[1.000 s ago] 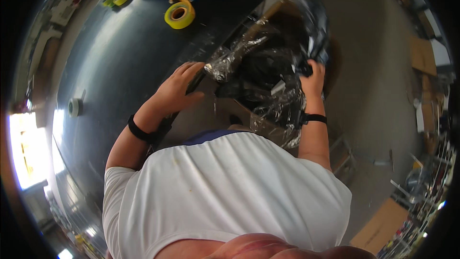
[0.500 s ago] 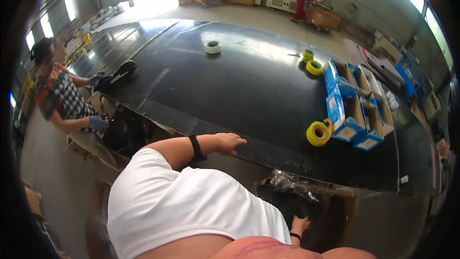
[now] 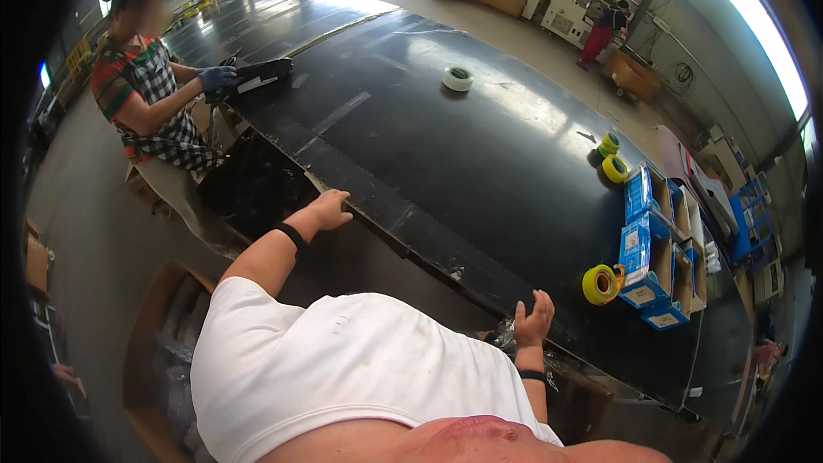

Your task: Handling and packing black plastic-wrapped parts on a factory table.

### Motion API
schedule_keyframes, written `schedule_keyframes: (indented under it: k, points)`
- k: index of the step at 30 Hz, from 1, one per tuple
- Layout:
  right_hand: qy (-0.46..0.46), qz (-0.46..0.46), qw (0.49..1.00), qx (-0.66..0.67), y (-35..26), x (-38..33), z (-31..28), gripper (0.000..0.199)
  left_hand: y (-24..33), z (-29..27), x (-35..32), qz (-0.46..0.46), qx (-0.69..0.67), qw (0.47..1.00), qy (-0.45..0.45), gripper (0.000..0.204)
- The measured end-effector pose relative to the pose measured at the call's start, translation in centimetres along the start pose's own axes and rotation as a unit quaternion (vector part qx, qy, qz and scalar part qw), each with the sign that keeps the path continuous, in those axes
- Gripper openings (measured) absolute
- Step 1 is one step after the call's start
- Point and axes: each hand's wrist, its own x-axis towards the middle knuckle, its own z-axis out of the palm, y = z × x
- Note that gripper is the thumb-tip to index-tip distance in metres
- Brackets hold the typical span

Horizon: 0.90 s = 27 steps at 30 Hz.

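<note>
At the near edge of the long black table (image 3: 480,180), my left hand (image 3: 324,209) reaches out with nothing in it, its fingers loosely extended. My right hand (image 3: 535,320) is raised beside that edge farther right, empty, fingers spread and pointing up. Crumpled see-through plastic (image 3: 504,336) lies just left of my right wrist, partly hidden. Toward the right end of the tabletop sits a yellow-green tape roll (image 3: 600,285) with an orange piece at its side. It rests against a group of blue cardboard boxes (image 3: 649,264) with open tops.
Two yellow-green rolls (image 3: 613,168) and a whitish tape roll (image 3: 458,79) stand farther back. At left, a person (image 3: 159,77) with gloved hands handles a black bundle (image 3: 264,74). An open carton (image 3: 154,360) stands on the floor at my left. Another person (image 3: 607,30) stands by far machines.
My view has turned left. My right hand has come up from below the table edge, and my left hand has shifted left along it. The person's gloved hand now meets the black bundle.
</note>
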Motion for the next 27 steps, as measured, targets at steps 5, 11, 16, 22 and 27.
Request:
schedule_keyframes:
  k: [5, 11, 16, 22, 27]
  points:
    - [-0.086, 0.112, 0.982, -0.128, -2.1, 1.3, 5.7, 0.051, -4.2, -2.6, 1.1, -0.053, -0.013, 0.998, 0.025, 0.059]
    - [-0.102, 0.121, 0.975, -0.156, -2.7, 1.1, 5.3, 0.051, -6.8, 1.0, 7.2, -0.102, 0.051, 0.972, 0.204, 0.062]
    - [-0.082, 0.105, 0.975, -0.179, -2.4, 0.6, 5.1, 0.051, -1.6, 5.1, 11.4, -0.276, 0.024, 0.932, 0.234, 0.052]
    - [-0.107, 0.092, 0.976, -0.167, -2.6, 1.1, 5.5, 0.051, -1.5, 6.2, 11.9, -0.285, 0.115, 0.902, 0.303, 0.052]
    - [-0.098, 0.076, 0.973, -0.194, -2.2, 1.0, 5.1, 0.051, -1.0, 5.8, 12.1, -0.298, 0.105, 0.917, 0.244, 0.053]
